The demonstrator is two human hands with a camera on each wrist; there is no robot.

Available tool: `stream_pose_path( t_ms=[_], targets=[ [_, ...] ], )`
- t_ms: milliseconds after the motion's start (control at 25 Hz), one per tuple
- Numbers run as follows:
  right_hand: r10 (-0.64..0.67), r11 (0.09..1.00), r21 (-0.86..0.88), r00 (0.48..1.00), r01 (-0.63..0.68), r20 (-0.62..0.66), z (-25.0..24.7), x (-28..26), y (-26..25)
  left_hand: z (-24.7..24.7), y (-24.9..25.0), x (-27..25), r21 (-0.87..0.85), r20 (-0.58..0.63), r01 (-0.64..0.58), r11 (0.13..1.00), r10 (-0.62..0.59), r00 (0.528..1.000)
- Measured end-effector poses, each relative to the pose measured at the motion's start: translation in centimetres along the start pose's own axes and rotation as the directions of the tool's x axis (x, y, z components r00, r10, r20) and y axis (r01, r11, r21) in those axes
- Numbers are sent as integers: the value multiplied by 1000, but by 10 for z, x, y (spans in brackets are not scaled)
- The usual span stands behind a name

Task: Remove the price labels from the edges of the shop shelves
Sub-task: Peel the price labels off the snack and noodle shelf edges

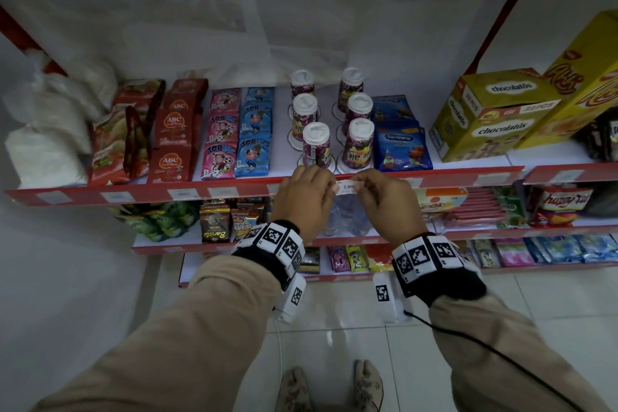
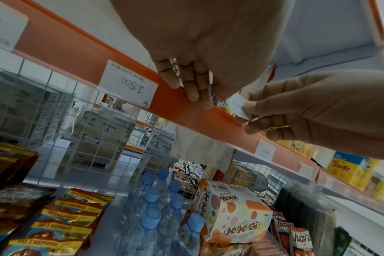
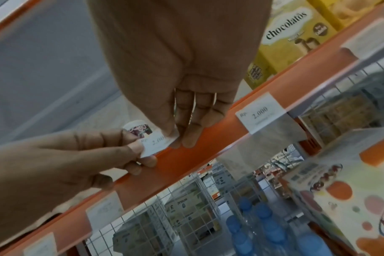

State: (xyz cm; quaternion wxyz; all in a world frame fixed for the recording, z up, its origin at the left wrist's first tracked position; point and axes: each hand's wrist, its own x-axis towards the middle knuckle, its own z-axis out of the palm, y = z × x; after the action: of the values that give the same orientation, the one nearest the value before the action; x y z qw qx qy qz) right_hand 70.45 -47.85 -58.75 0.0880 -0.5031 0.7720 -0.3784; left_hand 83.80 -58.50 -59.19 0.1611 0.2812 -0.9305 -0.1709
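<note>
Pinching price label (image 1: pixel 347 187) at shelf edge (image 1: pixel 234 185), both hands' fingers (image 1: pixel 334 187).

White glossy floor tiles (image 1: pixel 334 338) fill the lower centre of the head view, reflecting the shelving. A plain white wall (image 1: pixel 67 261) occupies the left edge. White back panels (image 1: pixel 200 17) close the upper centre. A white wire grid (image 2: pixel 94 131) backs the lower tier. Lighting is dim and even.
</note>
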Motion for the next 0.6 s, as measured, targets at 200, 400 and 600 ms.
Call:
stream_pose_path(
  t_ms=[200, 400, 600],
  targets=[
    [-21, 996, -90, 994, 12, -104, 0, 9, 7, -6, -7, -2, 97, 28, -6, 995, 3, 1000],
    [-103, 966, -247, 992, 82, -76, 11, 19, 4, -4, -8, -4, 52, 10, 31, 998, -31, 999],
    [-131, 939, -323, 991, 115, -28, 12, 15, 5, 2, -6, -3, 218, 21, 16, 976, -21, 1000]
  ],
)
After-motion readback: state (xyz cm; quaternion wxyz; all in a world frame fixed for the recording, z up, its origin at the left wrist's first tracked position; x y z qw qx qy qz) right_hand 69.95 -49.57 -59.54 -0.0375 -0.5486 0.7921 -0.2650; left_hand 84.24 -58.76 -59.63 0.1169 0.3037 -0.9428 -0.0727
